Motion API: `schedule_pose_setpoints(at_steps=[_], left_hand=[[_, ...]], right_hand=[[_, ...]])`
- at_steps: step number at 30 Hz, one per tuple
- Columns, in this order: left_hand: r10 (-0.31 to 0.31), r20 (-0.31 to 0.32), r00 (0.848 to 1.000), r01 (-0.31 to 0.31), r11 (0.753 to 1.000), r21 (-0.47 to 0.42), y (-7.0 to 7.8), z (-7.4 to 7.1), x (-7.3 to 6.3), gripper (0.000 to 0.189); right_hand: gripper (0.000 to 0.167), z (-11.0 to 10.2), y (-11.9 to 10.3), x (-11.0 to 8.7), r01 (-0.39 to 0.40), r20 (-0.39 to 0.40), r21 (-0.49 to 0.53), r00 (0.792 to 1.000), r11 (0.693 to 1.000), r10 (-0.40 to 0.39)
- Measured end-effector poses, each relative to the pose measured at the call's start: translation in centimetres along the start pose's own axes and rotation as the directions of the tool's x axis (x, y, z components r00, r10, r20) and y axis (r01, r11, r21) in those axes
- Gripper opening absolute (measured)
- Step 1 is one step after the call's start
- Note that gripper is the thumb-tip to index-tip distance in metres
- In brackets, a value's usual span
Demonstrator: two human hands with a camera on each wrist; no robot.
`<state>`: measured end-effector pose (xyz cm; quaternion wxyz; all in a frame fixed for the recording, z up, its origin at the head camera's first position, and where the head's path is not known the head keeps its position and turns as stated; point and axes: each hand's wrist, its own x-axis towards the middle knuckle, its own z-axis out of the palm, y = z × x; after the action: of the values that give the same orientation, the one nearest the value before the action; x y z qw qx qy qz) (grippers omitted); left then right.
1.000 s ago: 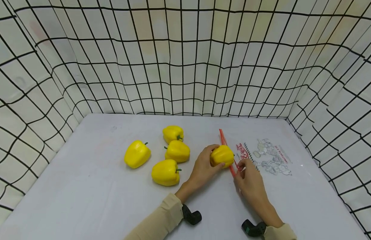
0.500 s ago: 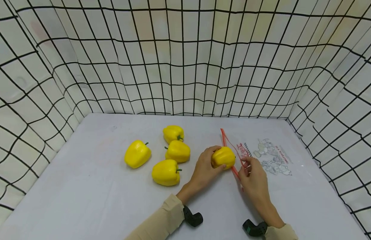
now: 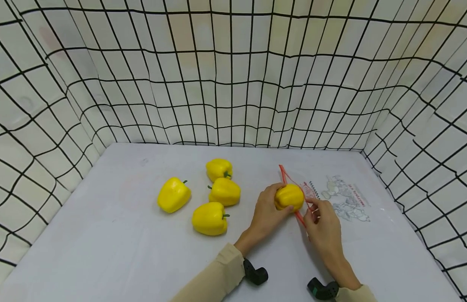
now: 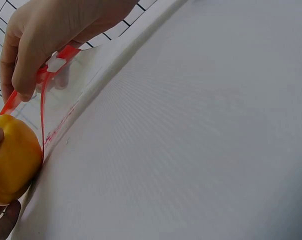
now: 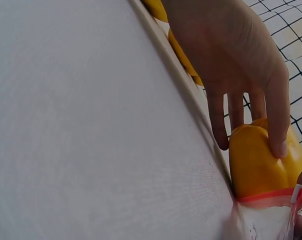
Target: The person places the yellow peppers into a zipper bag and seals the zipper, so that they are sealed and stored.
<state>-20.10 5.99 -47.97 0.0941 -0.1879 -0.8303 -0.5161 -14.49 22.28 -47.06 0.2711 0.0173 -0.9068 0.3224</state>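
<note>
In the head view, the left hand (image 3: pixel 267 214) holds a yellow pepper (image 3: pixel 290 197), its fingers and thumb curled around it, at the mouth of a clear printed bag (image 3: pixel 344 199) that lies on the white table (image 3: pixel 124 251). The right hand (image 3: pixel 325 226) pinches the bag's red edge (image 3: pixel 282 174), which spreads in a narrow loop. Four other peppers (image 3: pixel 224 191) sit to the left, outside the bag. From the left wrist, the red edge splits into two strands near a white slider (image 4: pixel 56 63), just by the right hand's fingers, and the pepper rests close against the lower strand. From the right wrist, the left hand's thumb and fingers straddle the pepper, and the red edge crosses in front of its end; how far in it is, I cannot tell. The step in hand looks like feeding this pepper through the opening. The next move seems to call for the right hand to hold the edge up and wide, and the left to push the pepper past it before letting go.
</note>
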Motion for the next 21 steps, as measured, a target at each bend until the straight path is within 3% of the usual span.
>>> schedule_pose_setpoints(at_steps=[8, 15, 21], left_hand=[[0.033, -0.046, 0.998, -0.034, 0.999, -0.021, -0.6, 0.8, 0.1, 0.061], [0.071, 0.024, 0.997, -0.070, 0.995, -0.073, -1.1, 0.4, -0.5, 0.057], [0.135, 0.027, 0.990, -0.131, 0.984, -0.120, -1.4, 0.3, -0.4, 0.052]], right_hand=[[0.033, 0.0, -0.1, 0.0, 0.028, -0.030, 0.001, 0.999, 1.000, -0.028], [0.035, 0.2, -0.2, -0.7, 0.039, -0.044, 0.013, 0.998, 0.999, -0.038], [0.034, 0.3, -0.1, -0.4, 0.073, -0.069, 0.022, 0.995, 0.997, -0.071]])
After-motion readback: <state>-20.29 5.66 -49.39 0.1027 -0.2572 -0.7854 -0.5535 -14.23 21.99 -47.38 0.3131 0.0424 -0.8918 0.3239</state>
